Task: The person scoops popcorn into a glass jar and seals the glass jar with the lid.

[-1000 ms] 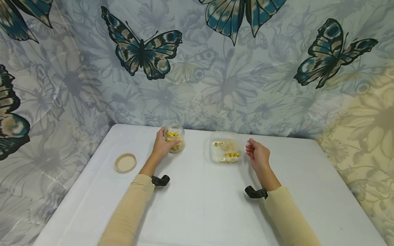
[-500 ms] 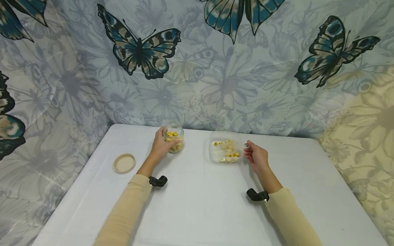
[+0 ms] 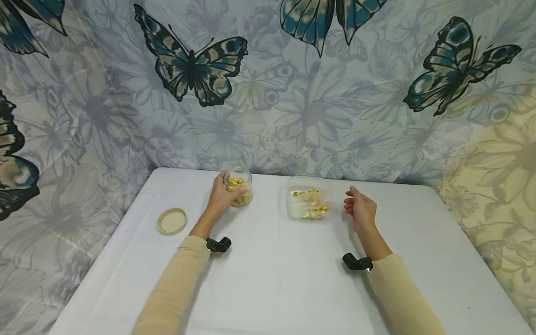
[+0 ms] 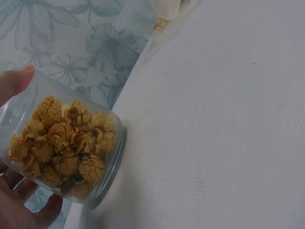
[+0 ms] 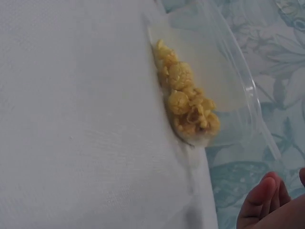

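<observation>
In the head view my left hand (image 3: 221, 193) grips a clear glass jar (image 3: 238, 199) of caramel-coloured popcorn (image 4: 64, 143); the jar has no lid on. To its right stands a clear plastic container (image 3: 289, 204) with some popcorn (image 5: 183, 100) along its bottom. A whitish, see-through spoon (image 4: 166, 7) lies in the container, its thin handle (image 5: 269, 140) sticking out over the right rim. My right hand (image 3: 362, 209) is just right of that handle, apart from it in the right wrist view, with fingers loosely curled and nothing seen in them.
A round beige-rimmed lid (image 3: 171, 221) lies on the white table (image 3: 276, 279), left of my left forearm. The patterned wall cloth (image 3: 268, 116) rises right behind the table's far edge, close to the jar and container.
My right hand has moved right, away from the container and the spoon handle, after being close beside the rim. The popcorn in the container has shifted slightly. My left hand keeps hold of the jar.
</observation>
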`<act>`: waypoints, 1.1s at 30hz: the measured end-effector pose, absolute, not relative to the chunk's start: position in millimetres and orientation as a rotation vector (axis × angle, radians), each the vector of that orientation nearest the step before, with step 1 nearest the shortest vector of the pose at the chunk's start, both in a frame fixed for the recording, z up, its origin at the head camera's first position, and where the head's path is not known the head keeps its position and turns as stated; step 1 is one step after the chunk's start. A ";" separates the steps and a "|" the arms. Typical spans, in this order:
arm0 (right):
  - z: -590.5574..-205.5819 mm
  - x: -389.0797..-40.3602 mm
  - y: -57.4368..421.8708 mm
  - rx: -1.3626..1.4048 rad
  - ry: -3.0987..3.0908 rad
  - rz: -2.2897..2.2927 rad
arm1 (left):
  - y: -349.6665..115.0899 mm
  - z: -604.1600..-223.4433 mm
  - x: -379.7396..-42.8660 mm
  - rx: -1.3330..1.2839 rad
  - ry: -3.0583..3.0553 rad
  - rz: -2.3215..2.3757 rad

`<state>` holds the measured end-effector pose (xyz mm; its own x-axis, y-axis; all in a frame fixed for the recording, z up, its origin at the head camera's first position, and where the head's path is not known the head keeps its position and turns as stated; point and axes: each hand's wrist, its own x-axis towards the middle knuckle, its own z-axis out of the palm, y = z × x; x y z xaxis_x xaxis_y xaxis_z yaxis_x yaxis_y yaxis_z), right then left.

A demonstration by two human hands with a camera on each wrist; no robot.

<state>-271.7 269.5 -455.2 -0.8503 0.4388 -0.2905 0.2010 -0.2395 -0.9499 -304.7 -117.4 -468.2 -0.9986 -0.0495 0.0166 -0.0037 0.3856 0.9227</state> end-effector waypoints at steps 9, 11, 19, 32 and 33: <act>-446.1 -276.5 268.0 -0.644 -1.850 2.078 | -114.4 -468.2 -305.5 0.056 -2.585 -1.724; -443.7 -277.0 265.2 -0.589 -1.841 2.050 | -113.6 -468.5 -305.6 0.058 -2.585 -1.723; -436.7 -283.2 247.1 -0.392 -1.856 1.926 | -114.2 -469.9 -304.9 0.059 -2.573 -1.731; -422.0 -294.6 203.0 -0.057 -2.042 1.871 | -116.7 -469.7 -306.7 0.057 -2.554 -1.747; -421.6 -295.1 200.4 -0.037 -2.068 1.868 | -116.9 -469.8 -306.2 0.059 -2.552 -1.749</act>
